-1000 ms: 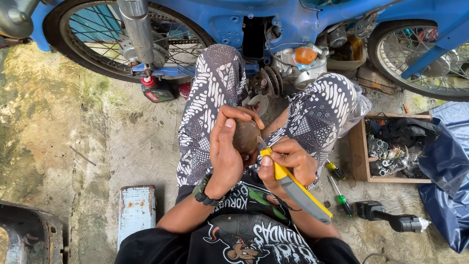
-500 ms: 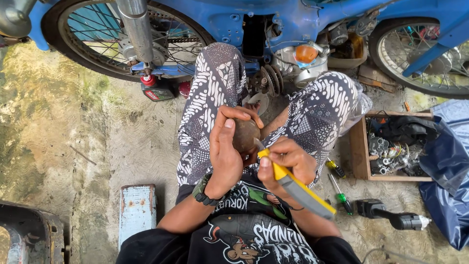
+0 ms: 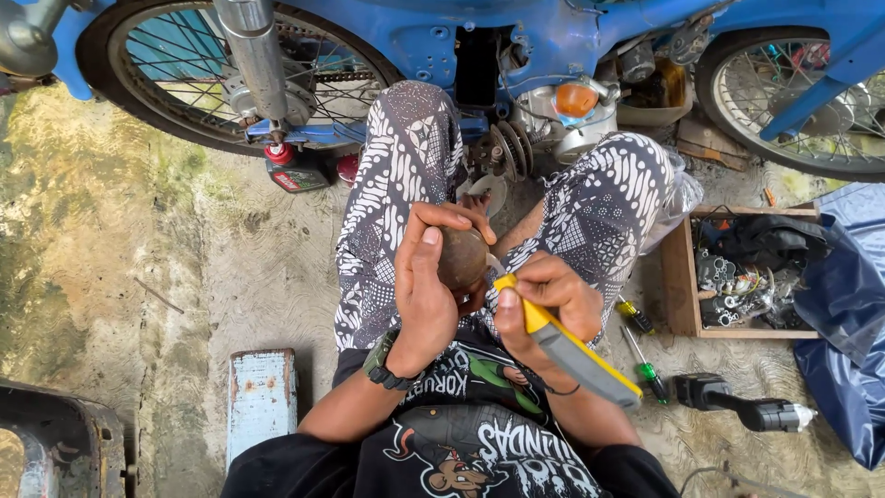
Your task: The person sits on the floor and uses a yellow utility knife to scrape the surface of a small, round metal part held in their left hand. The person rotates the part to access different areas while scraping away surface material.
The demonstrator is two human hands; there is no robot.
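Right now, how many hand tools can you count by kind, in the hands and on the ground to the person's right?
Utility knife, yellow and grey, in the right hand: 1
Screwdrivers on the ground: 2
Black power tool: 1
Total: 4

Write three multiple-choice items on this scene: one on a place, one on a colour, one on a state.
1. Where does the open wooden box of metal parts sit?
A. Beside the right knee
B. Under the rear wheel
C. On the lap

2. What colour is the motorbike frame?
A. Red
B. Blue
C. Green

3. How is the round brown part held?
A. Lying on the ground
B. Gripped in the left hand
C. Clamped in a vise

Answers: 1 A, it lies on the concrete by that leg; 2 B, blue panels span the top; 3 B, fingers wrap it while the right hand works a yellow-and-grey utility knife.
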